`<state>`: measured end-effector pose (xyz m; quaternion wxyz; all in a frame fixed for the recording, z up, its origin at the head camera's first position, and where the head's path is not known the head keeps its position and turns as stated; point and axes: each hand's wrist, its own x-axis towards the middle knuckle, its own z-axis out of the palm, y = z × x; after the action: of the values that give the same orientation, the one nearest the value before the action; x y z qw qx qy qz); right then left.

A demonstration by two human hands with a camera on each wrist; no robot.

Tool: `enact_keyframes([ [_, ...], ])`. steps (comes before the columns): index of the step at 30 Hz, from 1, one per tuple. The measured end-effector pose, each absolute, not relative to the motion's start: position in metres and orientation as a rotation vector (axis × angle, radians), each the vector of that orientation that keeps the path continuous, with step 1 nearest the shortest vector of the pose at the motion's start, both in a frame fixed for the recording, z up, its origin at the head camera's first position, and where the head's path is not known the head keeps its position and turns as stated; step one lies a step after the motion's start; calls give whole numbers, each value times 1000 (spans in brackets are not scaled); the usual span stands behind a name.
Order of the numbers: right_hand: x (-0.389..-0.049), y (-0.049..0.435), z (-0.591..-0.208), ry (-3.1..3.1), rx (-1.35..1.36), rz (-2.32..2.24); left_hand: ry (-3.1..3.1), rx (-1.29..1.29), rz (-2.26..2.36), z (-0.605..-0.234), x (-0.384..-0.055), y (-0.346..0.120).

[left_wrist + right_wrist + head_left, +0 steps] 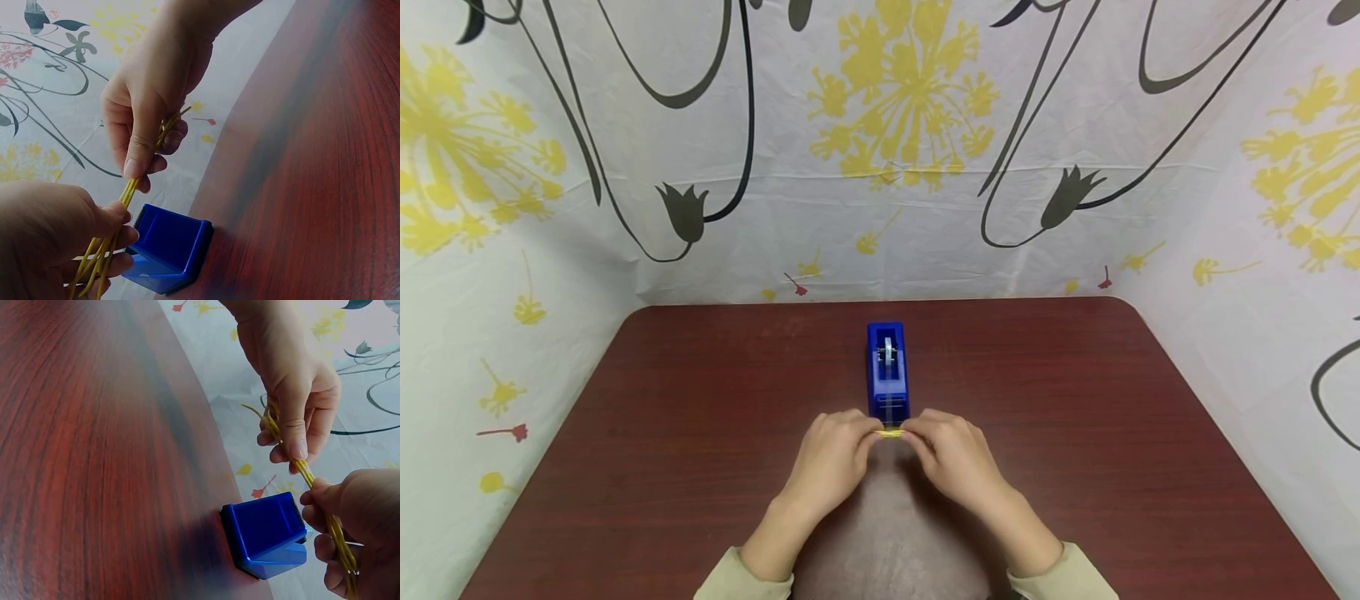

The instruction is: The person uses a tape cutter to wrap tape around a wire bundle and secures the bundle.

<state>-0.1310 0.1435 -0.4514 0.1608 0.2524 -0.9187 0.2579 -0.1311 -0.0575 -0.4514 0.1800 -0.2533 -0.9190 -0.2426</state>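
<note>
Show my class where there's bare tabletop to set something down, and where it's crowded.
Bare tabletop stretches left of the blue tape dispenser and left hand to the left edge, and likewise right of the dispenser and right hand. Behind the dispenser, only a narrow strip. Crowded: the middle, where both hands pinch yellow strands at the dispenser's near end.

You can read no text, label, brand, number or sign in any of the three views. On the blue tape dispenser [888, 387], set on the tabletop [737, 375] in front of the middle of its far edge, you can make out a few short pale lines [891, 406] near the end facing you; they are too small to tell whether they are print, ridges or glare.
</note>
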Motion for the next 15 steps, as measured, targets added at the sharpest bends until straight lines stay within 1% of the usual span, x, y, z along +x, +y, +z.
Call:
enact_keyframes([
  [15,-134,146,-453,-2469,780,727,-2634,-736,-659,-448,-133,-58],
])
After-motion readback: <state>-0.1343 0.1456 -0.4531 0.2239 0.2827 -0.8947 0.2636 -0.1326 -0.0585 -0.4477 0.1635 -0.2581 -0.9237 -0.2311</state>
